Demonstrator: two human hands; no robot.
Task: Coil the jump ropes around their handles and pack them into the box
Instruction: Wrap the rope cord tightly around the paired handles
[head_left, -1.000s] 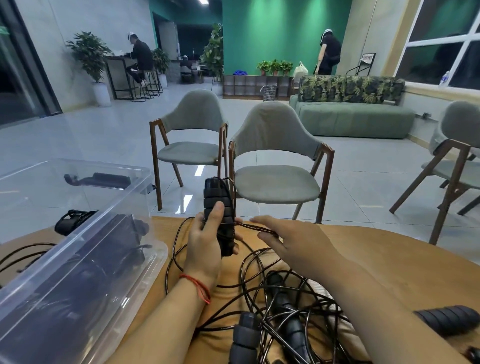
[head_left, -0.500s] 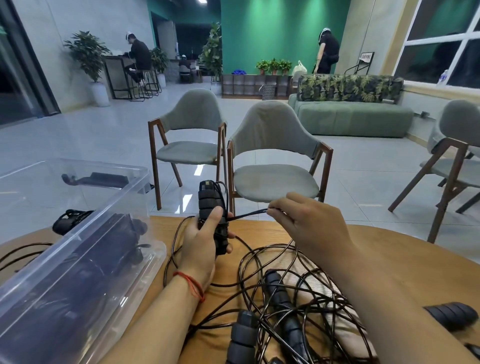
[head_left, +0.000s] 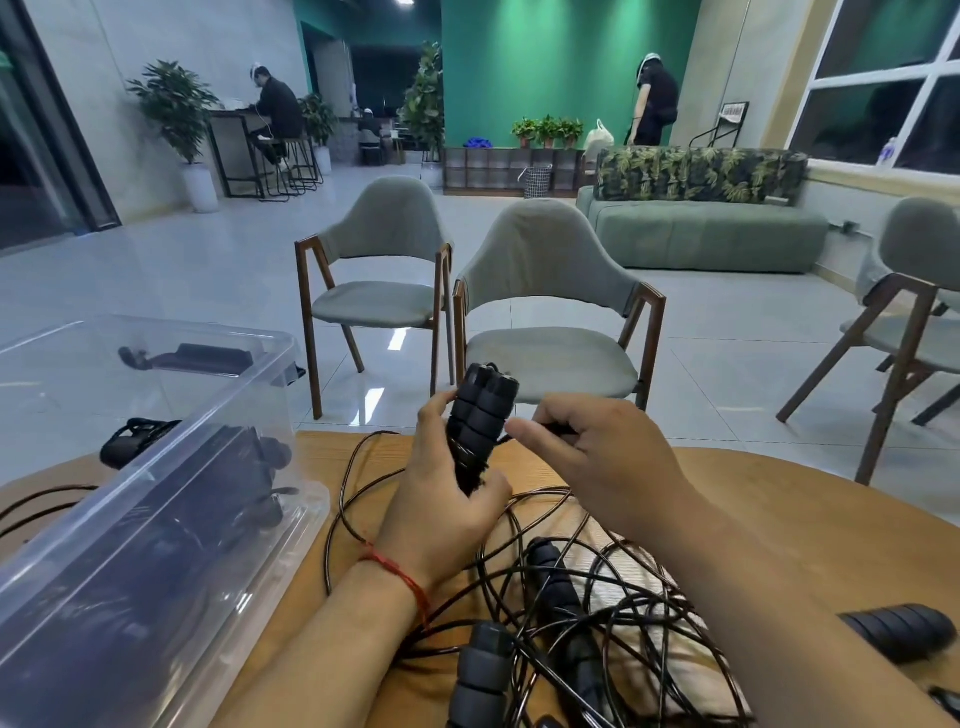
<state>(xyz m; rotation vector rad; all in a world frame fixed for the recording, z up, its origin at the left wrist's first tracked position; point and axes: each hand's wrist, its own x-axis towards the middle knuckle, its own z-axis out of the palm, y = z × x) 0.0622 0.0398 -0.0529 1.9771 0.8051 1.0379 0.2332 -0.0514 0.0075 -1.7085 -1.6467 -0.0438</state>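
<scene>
My left hand (head_left: 447, 499) grips a pair of black ribbed jump rope handles (head_left: 480, 415), held upright above the wooden table (head_left: 779, 509), with a few turns of cord round their lower part. My right hand (head_left: 602, 457) pinches the black cord (head_left: 558, 429) just right of the handles. A tangle of loose black ropes (head_left: 597, 613) with more handles (head_left: 480, 670) lies on the table under my forearms. The clear plastic box (head_left: 156, 499) stands at the left, with dark coiled ropes inside.
Another black handle (head_left: 893, 631) lies at the table's right edge. A dark bundle (head_left: 130, 441) and loose cord lie behind the box at the left. Two grey chairs (head_left: 545, 312) stand just beyond the table, a third at the right. People are far off in the room.
My right hand has carried the cord up and over to the handles. My left hand has kept its grip and turned the handles slightly.
</scene>
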